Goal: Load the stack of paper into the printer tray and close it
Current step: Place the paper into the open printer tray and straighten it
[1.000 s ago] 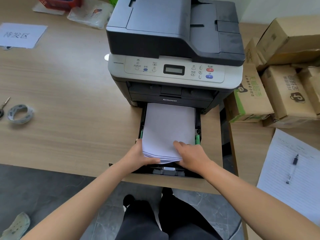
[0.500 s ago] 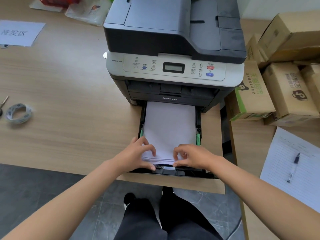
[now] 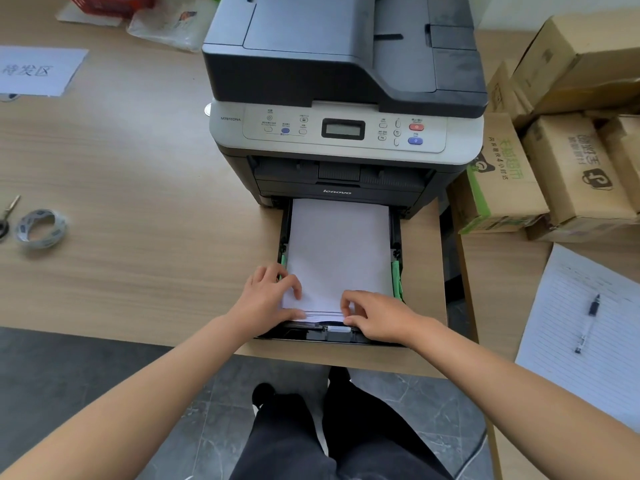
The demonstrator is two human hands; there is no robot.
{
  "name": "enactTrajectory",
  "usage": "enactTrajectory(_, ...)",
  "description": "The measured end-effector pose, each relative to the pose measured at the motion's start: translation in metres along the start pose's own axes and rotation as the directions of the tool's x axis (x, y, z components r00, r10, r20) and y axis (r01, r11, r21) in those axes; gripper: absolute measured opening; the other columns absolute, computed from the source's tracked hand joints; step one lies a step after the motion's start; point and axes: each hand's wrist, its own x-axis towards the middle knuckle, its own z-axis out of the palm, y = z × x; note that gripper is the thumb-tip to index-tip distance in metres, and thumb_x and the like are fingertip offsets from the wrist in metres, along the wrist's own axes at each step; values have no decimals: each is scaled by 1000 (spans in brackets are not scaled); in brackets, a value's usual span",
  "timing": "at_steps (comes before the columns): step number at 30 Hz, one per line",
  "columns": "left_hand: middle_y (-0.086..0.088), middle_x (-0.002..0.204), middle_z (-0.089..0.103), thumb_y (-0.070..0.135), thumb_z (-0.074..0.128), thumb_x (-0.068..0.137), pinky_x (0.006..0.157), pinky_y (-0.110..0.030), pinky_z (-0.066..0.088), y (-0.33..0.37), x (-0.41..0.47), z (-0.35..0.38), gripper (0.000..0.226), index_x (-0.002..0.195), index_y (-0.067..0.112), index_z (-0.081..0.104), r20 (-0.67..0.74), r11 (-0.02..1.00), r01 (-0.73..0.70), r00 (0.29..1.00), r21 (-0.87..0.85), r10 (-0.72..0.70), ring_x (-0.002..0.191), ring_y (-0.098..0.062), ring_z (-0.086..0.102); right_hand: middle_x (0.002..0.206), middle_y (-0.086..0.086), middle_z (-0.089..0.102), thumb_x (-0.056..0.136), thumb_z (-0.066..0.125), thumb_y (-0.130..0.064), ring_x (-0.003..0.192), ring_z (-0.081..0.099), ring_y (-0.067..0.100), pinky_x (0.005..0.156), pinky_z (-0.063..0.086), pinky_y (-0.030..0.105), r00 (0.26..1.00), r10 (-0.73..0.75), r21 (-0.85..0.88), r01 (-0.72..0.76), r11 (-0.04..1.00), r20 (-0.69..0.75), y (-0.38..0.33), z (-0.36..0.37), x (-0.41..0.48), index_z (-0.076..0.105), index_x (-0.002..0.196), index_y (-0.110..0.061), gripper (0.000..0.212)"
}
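A grey and black printer [image 3: 343, 81] stands on the wooden desk. Its black paper tray [image 3: 332, 336] is pulled out toward me over the desk's front edge. A white stack of paper [image 3: 337, 254] lies in the tray, its far end under the printer. My left hand [image 3: 268, 296] pinches the stack's near left corner, fingers on top and thumb at the edge. My right hand [image 3: 375, 315] rests at the near right corner, fingertips curled onto the paper's edge. Green guides [image 3: 396, 277] flank the stack.
Cardboard boxes [image 3: 554, 161] are piled right of the printer. A lined sheet with a pen [image 3: 588, 320] lies at the near right. A tape roll [image 3: 40, 228] and a labelled paper [image 3: 38, 71] sit on the desk at left. My legs are below the tray.
The stack's near end, lifted a second ago, has come down flat into the tray. Both hands shifted from gripping under it to pressing on its near corners.
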Motion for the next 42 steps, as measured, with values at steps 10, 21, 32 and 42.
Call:
enactTrajectory(10,6,111,48,55,60,85,90,-29,41,8,-29,16,37,108,26,58,-65,987,62,995,-145,-72,102,-18,38,87,-11,56,86,52,-62,79,51,11,63,40,30,997,39,-76,-44,996,-72,1,10,-12,57,90,-27,36)
enactTrajectory(21,-11,134,37,26,42,92,94,-35,32,46,33,0,35,112,7,64,-68,827,366,925,426,-374,117,-30,38,150,10,23,97,39,-32,133,26,29,104,31,37,839,298,-412,-495,765,-456,23,-12,17,59,123,-3,44)
enactTrajectory(32,-9,144,25,28,54,89,101,-37,30,47,55,-13,25,79,6,59,23,687,694,707,-216,-707,125,-32,27,147,10,22,88,56,-24,132,23,30,110,29,37,606,724,541,-507,671,-330,14,-19,32,66,102,-1,28)
enactTrajectory(42,-1,117,59,43,61,87,96,-37,29,21,43,-9,30,89,19,78,-147,846,495,868,200,-473,115,-29,40,119,10,57,86,66,-27,112,47,29,93,41,38,748,264,-284,-516,808,-609,34,-24,15,69,102,-9,25)
